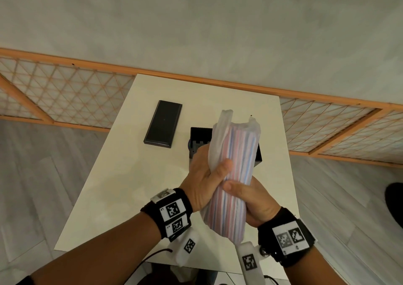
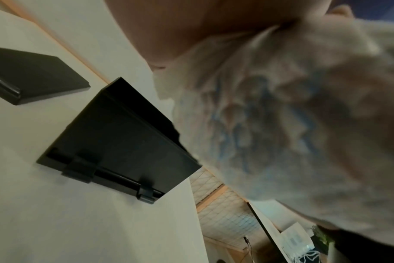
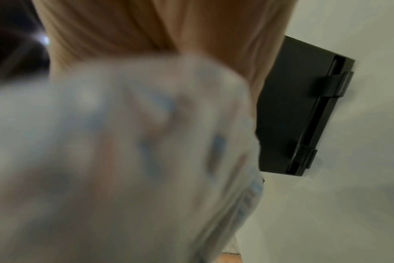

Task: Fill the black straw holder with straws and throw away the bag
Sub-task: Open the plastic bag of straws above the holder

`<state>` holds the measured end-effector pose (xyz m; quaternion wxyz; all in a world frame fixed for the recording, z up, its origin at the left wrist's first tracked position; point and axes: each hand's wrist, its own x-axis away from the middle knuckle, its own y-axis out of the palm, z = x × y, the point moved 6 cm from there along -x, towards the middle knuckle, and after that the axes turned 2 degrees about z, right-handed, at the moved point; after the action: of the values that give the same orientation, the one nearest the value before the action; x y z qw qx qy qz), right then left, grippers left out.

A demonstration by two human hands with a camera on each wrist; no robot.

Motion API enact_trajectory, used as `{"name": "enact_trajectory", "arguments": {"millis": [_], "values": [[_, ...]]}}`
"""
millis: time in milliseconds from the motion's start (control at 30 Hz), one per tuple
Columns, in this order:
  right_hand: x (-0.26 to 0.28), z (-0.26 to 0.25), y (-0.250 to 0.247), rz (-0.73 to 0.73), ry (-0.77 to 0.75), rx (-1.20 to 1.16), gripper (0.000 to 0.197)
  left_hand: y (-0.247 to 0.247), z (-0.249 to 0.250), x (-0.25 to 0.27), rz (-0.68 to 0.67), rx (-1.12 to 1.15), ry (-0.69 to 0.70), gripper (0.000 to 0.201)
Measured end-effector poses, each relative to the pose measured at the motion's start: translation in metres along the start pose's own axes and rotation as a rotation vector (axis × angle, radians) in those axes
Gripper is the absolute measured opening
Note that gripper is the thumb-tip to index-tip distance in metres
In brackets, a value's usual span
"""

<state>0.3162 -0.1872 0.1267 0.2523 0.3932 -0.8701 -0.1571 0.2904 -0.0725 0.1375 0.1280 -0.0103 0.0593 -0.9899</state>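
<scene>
— Gripping the bag of straws, both of them?
— Yes. The right hand is curled round the lower part of the bundle from the right, thumb laid across the front. The left hand is wrapped round it a little higher from the left, thumb pressed on the plastic. The two thumbs nearly meet

— How does the bag sit?
— Nearly upright, held in the air over the near half of the tabletop, its top leaning slightly away. The plastic is cloudy, with red, blue and white stripes showing through, and loose film pokes up at the top end

— And from the wrists?
— Mostly blur. The left wrist view shows crumpled plastic close to the lens; the right wrist view shows the same pale film under the palm

— Where is the holder?
— The black straw holder stands on the tabletop just behind the hands, toward the far right edge, largely hidden by the bag. From the left wrist its black side shows two small clips along the bottom. Whether anything is in it, I cannot tell

— Anything else?
— A flat black lid lies left of the holder, apart from it, nearer the far left corner
</scene>
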Motion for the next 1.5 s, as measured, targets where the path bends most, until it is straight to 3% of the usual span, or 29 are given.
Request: {"name": "enact_trajectory", "arguments": {"millis": [100, 300, 433, 567, 733, 900, 1033, 1167, 1300, 1400, 1500], "values": [[-0.004, -0.008, -0.008, 0.072, -0.046, 0.222, 0.056, -0.003, 0.006, -0.010, 0.021, 0.198, -0.052, 0.072], [-0.010, -0.029, -0.024, 0.249, -0.174, 0.731, 0.081, -0.026, 0.013, -0.044, 0.071, 0.412, -0.205, 0.066], [-0.021, -0.039, -0.038, 0.293, -0.178, 0.941, 0.096, -0.031, 0.001, -0.066, 0.168, 0.282, -0.289, 0.036], [-0.038, -0.045, -0.062, 0.326, -0.048, 1.188, 0.103, -0.040, -0.012, -0.086, 0.317, 0.084, -0.356, 0.018], [-0.061, -0.063, -0.082, 0.276, 0.106, 1.470, 0.102, -0.041, -0.036, -0.111, 0.370, -0.047, -0.498, 0.022], [-0.080, -0.073, -0.094, 0.151, 0.241, 1.687, 0.106, -0.038, -0.066, -0.107, 0.361, 0.289, -0.685, 0.023], [-0.089, -0.078, -0.091, 0.048, 0.283, 1.849, 0.108, -0.033, -0.078, -0.100, 0.164, 0.389, -0.797, 0.035], [-0.095, -0.078, -0.090, 0.019, 0.310, 1.875, 0.115, -0.037, -0.081, -0.106, 0.116, 0.253, -0.768, 0.046], [-0.092, -0.077, -0.087, -0.011, 0.300, 1.900, 0.117, -0.037, -0.080, -0.115, 0.161, 0.099, -0.695, 0.034], [-0.090, -0.078, -0.087, -0.034, 0.305, 1.940, 0.116, -0.038, -0.064, -0.123, 0.289, -0.127, -0.502, 0.018], [-0.095, -0.079, -0.091, -0.022, 0.367, 1.940, 0.115, -0.031, -0.050, -0.127, 0.349, -0.227, -0.342, 0.023]]}}
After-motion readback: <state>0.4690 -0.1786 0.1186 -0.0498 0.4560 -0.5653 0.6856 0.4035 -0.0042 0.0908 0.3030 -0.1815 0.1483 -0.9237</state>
